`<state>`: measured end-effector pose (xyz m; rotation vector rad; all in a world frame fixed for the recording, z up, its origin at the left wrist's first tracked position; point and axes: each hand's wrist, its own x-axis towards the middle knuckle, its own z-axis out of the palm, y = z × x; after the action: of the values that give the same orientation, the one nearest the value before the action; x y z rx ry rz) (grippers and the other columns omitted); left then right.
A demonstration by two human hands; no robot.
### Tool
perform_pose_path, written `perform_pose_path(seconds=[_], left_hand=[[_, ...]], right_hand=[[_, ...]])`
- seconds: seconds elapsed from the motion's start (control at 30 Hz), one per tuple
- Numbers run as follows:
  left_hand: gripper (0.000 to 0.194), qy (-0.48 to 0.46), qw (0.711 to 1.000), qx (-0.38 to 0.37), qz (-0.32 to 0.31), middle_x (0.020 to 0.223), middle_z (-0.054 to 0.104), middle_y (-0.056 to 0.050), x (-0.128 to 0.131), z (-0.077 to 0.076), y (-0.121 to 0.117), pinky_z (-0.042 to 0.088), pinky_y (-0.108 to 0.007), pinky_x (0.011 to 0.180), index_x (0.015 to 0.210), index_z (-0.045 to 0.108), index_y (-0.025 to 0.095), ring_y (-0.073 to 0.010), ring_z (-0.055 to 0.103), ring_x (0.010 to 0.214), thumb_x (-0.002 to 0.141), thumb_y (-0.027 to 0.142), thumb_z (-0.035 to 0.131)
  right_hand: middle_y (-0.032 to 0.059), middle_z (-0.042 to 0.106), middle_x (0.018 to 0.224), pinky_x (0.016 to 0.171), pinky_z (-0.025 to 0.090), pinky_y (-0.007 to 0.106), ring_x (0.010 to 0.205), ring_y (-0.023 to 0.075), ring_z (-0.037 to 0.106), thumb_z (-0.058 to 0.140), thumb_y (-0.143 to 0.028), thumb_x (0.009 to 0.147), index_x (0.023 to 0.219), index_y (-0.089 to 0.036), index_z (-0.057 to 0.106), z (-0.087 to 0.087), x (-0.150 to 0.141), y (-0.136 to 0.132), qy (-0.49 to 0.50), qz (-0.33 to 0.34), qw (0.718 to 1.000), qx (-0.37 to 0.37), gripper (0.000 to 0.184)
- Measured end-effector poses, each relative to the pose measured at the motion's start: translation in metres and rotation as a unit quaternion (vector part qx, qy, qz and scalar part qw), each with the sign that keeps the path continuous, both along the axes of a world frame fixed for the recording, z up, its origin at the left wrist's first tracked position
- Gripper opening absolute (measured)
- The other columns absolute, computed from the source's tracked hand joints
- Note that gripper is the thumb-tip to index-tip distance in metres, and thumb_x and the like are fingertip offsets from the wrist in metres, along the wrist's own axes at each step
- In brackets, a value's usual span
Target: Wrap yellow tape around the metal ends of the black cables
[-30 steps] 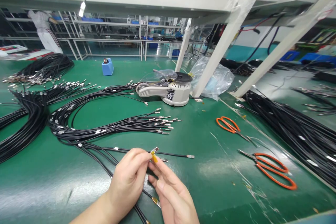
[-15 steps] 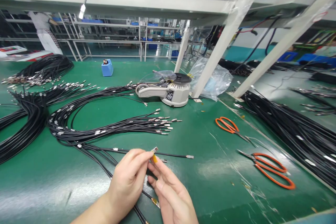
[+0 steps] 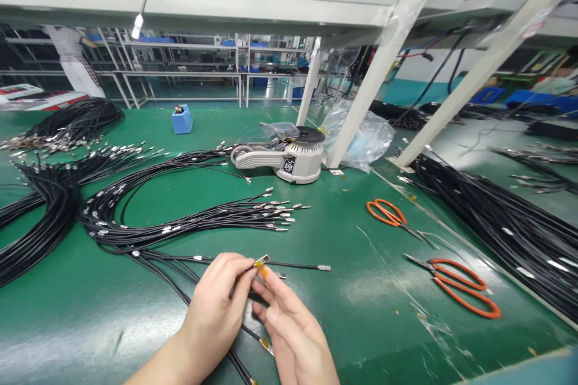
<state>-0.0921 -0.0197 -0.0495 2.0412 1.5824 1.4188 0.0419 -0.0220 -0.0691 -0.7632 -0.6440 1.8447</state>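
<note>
My left hand [image 3: 217, 304] is closed in a pinch on a black cable's end, its small metal connector [image 3: 264, 259] sticking up past the fingertips. Yellow tape [image 3: 262, 269] lies at the connector's base and against the tip of my right index finger. My right hand [image 3: 293, 328] holds the tape at that fingertip, with its thumb apart and its other fingers loosely curled. Below and between the hands, another cable end with yellow tape [image 3: 265, 345] shows. Behind them a single black cable [image 3: 293, 265] with a metal tip lies on the green table. The held cable is mostly hidden by my left hand.
A round grey tape dispenser [image 3: 298, 159] stands beyond a curved cable bundle [image 3: 180, 225]. Orange-handled scissors [image 3: 387, 213] and a second pair [image 3: 465, 289] lie at right, near more cables [image 3: 497, 228]. A small blue holder [image 3: 182, 120] sits at the back. White posts [image 3: 374, 72] rise at right.
The left fingers have shifted slightly at the connector, which has tilted lower. Yellow tape now shows at its base as well as on the right fingertip. The view has moved slightly.
</note>
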Motion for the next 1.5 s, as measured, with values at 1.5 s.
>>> perform_pose_path(seconds=[1.5], left_hand=[[0.031, -0.288, 0.889, -0.355, -0.012, 0.057, 0.049, 0.003, -0.002, 0.019, -0.001, 0.036, -0.021, 0.045, 0.064, 0.057, 0.015, -0.0093, 0.043, 0.049, 0.073, 0.044, 0.059]], right_hand=[[0.0071, 0.07, 0.079, 0.068, 0.048, 0.032, 0.075, 0.0213, 0.065, 0.056, -0.033, 0.082, 0.078, -0.017, 0.061, 0.019, -0.018, 0.009, -0.294, -0.069, 0.945, 0.129, 0.017]])
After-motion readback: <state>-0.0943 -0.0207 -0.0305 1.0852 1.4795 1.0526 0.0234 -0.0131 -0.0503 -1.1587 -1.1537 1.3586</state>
